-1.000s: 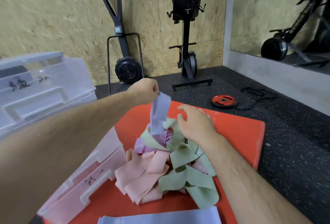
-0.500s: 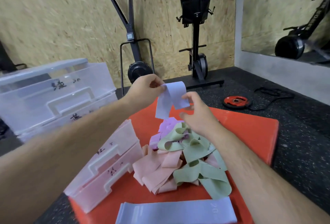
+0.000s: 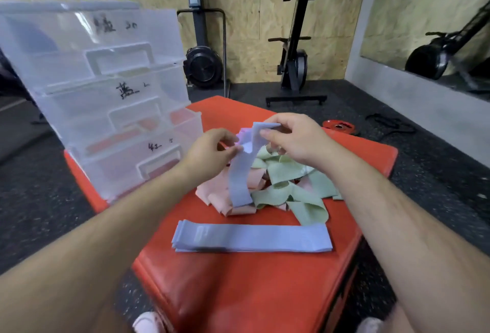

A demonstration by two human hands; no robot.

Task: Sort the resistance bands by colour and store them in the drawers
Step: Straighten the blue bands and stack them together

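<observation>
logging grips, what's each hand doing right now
Left hand: closed, pinching the blue resistance band.
Right hand: closed, pinching the same band's top end.

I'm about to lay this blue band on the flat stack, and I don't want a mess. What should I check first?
1. Blue band held by both hands, left hand and right hand: ok.
2. Band clear of the pile: cannot tell; its lower end hangs against the pink bands.
3. Band flattened: not ok, it is bent over at the top.
4. Blue stack tidy and reachable on the red mat: ok.
5. Drawers for storing later: all look shut, ok for now.
</observation>
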